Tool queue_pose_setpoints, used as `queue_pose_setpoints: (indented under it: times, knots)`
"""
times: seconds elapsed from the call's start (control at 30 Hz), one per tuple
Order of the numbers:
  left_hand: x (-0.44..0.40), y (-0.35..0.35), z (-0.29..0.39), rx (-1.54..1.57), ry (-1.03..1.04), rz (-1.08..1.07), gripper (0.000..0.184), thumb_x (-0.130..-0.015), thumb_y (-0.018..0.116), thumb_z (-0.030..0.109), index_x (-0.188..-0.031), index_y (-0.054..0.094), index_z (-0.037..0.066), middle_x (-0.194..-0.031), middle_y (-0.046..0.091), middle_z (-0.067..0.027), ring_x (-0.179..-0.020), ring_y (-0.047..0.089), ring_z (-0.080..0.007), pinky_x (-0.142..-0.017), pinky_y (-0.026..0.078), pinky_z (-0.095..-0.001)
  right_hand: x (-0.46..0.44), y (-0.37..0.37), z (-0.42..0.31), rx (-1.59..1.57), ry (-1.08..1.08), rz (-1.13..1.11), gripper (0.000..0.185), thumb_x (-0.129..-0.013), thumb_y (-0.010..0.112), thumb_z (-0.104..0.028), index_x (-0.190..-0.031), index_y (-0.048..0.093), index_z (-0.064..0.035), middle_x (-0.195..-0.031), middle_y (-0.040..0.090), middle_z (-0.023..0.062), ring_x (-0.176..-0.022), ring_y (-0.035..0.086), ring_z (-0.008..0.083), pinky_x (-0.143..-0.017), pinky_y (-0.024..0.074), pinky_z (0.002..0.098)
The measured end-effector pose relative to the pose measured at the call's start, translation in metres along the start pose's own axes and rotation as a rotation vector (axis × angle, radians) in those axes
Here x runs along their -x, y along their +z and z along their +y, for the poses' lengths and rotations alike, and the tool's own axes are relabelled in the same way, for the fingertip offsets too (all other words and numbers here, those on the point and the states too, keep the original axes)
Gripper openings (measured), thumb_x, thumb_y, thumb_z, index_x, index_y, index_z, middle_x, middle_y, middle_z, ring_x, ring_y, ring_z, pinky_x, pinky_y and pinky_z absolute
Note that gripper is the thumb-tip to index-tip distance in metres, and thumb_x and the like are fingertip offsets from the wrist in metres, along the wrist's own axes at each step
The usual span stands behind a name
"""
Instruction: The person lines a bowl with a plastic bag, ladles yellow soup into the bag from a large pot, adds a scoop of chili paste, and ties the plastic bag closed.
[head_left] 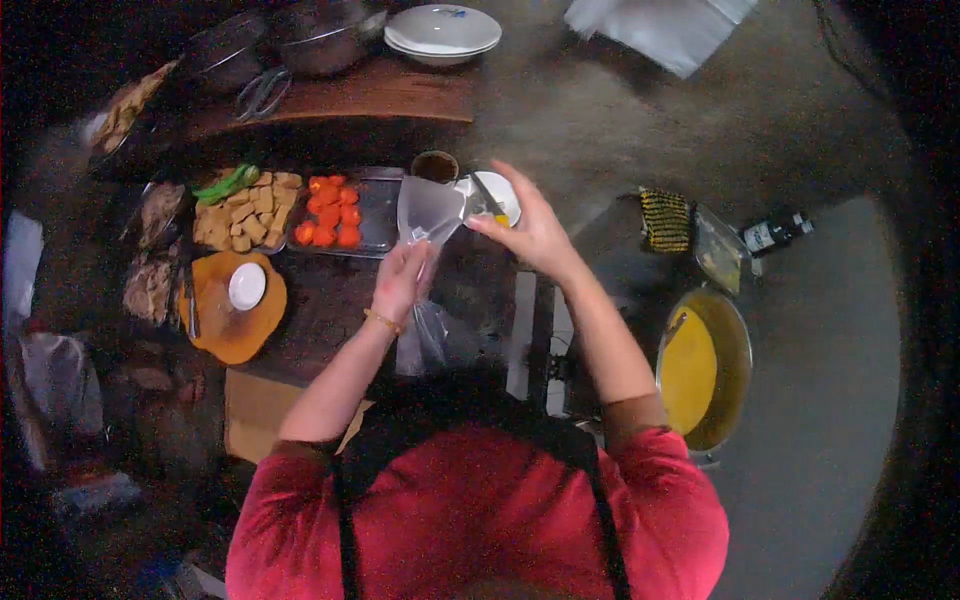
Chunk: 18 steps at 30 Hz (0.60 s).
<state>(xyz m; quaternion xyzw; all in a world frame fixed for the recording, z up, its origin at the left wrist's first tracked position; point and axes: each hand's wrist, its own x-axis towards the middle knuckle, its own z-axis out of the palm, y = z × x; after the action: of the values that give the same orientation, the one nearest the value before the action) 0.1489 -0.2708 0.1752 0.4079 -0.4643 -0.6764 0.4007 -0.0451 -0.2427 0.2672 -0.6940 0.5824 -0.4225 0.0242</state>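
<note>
My left hand (403, 275) is closed on a clear plastic bag (425, 205), gripping it below its wide upper part. The lower end of the bag hangs past my wrist. In my right hand (537, 232) is a small white bowl (509, 187), held by its rim with thumb and fingers. The bowl is beside the bag's mouth, with a dark utensil and something yellow at it; I cannot make out the contents clearly. Just behind the bag stands a cup of dark liquid (435, 166).
Left of my hands are a tray of red tomato-like pieces (378, 240), tofu-like cubes (250, 215), and a round board (225, 340) bearing a white dish (247, 286). A pot of yellow liquid (743, 350) and a dark bottle (778, 234) are at right. Plates (443, 30) sit behind.
</note>
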Motion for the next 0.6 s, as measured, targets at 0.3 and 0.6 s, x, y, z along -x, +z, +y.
queue_pose_setpoints:
  times: [0.3, 0.6]
  knots:
    - [0.041, -0.038, -0.010, 0.074, 0.047, 0.006, 0.022, -0.087, 0.049, 0.028, -0.083, 0.054, 0.007, -0.064, 0.049, 0.0037, -0.050, 0.042, -0.0037, -0.041, 0.027, -0.0176, -0.025, 0.058, 0.005, -0.743, 0.225, -0.909, 0.033, -0.078, 0.061, -0.014, -0.104, 0.051, 0.0022, -0.086, 0.061, 0.0080, -0.077, 0.059, 0.0127, -0.071, 0.0461, 0.0244]
    - [0.016, -0.166, -0.009, -0.486, 0.075, 0.297, 0.029, -0.082, 0.055, 0.027, -0.101, 0.056, 0.005, -0.095, 0.057, -0.0049, -0.083, 0.054, -0.0134, -0.071, 0.046, -0.0262, -0.005, 0.101, 0.012, -0.821, 0.568, -0.911, 0.018, -0.078, 0.059, -0.017, -0.075, 0.061, 0.0004, -0.069, 0.063, 0.0087, -0.060, 0.060, 0.0139, -0.058, 0.0478, 0.0244]
